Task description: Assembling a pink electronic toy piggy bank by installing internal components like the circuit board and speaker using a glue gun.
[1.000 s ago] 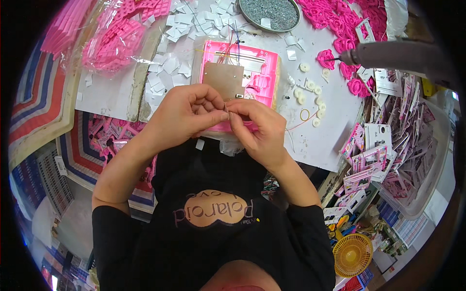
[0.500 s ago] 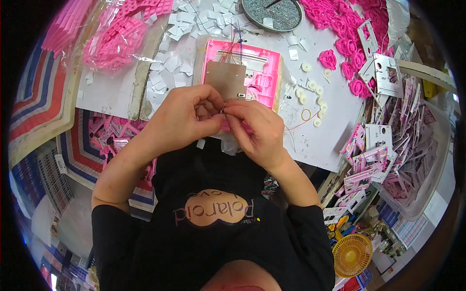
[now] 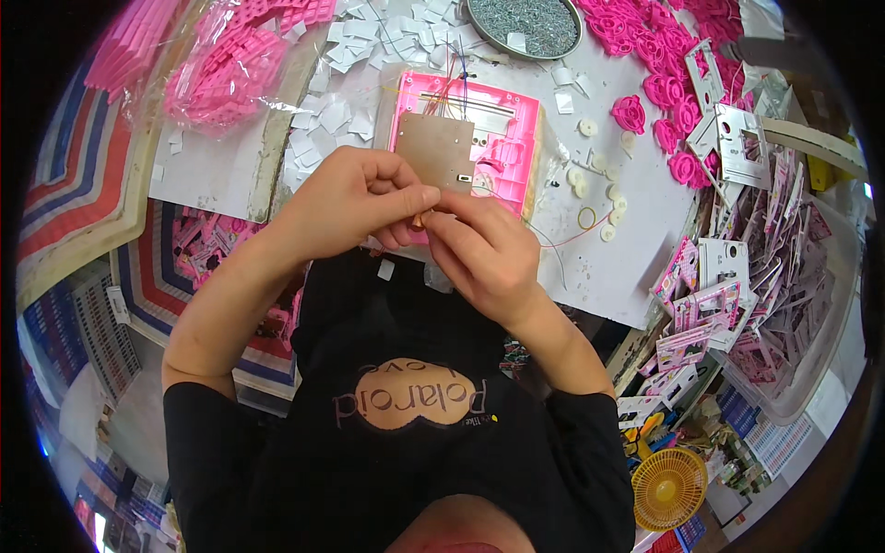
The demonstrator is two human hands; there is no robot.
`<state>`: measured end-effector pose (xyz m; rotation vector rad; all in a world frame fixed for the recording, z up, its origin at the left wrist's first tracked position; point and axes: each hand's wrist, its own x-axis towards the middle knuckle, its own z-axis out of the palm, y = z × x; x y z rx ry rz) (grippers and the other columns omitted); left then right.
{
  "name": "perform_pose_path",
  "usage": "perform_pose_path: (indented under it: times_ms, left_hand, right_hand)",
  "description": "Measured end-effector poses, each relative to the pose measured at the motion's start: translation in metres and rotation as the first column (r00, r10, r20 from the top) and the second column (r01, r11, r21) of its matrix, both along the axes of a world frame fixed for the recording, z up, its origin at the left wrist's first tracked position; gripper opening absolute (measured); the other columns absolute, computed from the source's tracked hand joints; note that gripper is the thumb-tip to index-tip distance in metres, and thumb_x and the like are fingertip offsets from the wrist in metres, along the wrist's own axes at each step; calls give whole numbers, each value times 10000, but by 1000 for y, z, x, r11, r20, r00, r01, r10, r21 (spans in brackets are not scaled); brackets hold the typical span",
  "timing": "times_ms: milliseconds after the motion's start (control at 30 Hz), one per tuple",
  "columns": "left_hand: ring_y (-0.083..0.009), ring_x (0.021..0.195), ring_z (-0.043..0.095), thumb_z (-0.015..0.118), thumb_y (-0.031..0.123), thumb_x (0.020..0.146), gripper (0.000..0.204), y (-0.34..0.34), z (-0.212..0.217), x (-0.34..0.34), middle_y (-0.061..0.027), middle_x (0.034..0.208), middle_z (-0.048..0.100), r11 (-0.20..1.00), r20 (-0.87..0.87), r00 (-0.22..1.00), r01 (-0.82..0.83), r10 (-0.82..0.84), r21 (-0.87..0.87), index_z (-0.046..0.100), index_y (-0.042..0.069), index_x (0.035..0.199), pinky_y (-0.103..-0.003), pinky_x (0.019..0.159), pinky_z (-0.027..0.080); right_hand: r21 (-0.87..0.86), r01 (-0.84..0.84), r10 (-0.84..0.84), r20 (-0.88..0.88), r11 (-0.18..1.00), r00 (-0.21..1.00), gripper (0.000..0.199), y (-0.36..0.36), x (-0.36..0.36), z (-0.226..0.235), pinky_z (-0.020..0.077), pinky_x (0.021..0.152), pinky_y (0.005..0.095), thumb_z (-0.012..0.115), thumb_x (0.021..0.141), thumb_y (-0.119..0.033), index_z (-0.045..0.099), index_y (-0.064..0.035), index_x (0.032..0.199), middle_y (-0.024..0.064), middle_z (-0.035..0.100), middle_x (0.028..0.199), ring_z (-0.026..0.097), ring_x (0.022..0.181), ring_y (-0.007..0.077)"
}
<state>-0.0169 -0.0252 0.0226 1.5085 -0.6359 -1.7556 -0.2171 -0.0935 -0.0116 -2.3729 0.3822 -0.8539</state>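
Note:
My left hand [image 3: 355, 205] and my right hand [image 3: 493, 253] meet at the near edge of an open pink plastic housing [image 3: 529, 147]. Pinched between their fingertips is a small copper-coloured part [image 3: 418, 221], mostly covered, so its kind cannot be made out. Just beyond my fingers a flat brown board [image 3: 431, 147] rests in the housing. Thin coloured wires [image 3: 452, 88] rise from the board's far edge. A red wire [image 3: 576, 238] runs out to the right of my right hand.
Loose white squares [image 3: 332, 120] and a round tray of screws [image 3: 553, 46] lie at the back. Pink rings [image 3: 664, 88] and small white wheels [image 3: 579, 180] are on the right, above a bin of printed panels [image 3: 784, 369]. Bagged pink parts [image 3: 221, 83] sit far left.
My left thumb has stretched forward over the fingertips of my right hand. The copper-coloured part now shows between my fingers. The whole view has shifted slightly.

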Motion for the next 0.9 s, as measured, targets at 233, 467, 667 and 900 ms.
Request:
perform_pose_path:
  times_ms: [233,467,667,900]
  left_hand:
    - [-92,748,646,730,47,860,76,8,-8,7,-30,820,647,890,580,814,293,-41,-349,670,7,884,-246,621,485]
    - [-289,884,640,759,-1,759,158,17,-37,1,-117,951,629,679,741,628,439,236,-588,663,12,885,-353,749,512]
    - [-318,895,634,760,-3,748,190,17,-47,0,-129,985,632,606,736,599,471,314,-642,659,22,907,-376,768,516]
    - [-318,870,628,753,-14,757,182,18,-48,-5,-136,964,628,599,741,562,467,367,-651,642,9,898,-380,748,519]
  right_hand:
    - [-187,40,-57,-84,981,995,252,-2,3,-2,482,587,310,748,686,-103,719,-74,935,31,593,873,581,783,212]
    - [-271,-26,-22,-172,962,985,177,-6,12,-5,471,553,312,656,668,-120,677,-64,835,32,511,778,543,741,205]
    - [-291,-59,-11,-234,955,972,147,-6,16,-1,481,558,308,643,647,-117,646,-63,783,34,521,782,556,775,207]
    - [-232,-148,47,-392,961,919,206,-7,15,12,517,602,326,657,688,-109,695,-41,878,41,573,827,577,831,221]
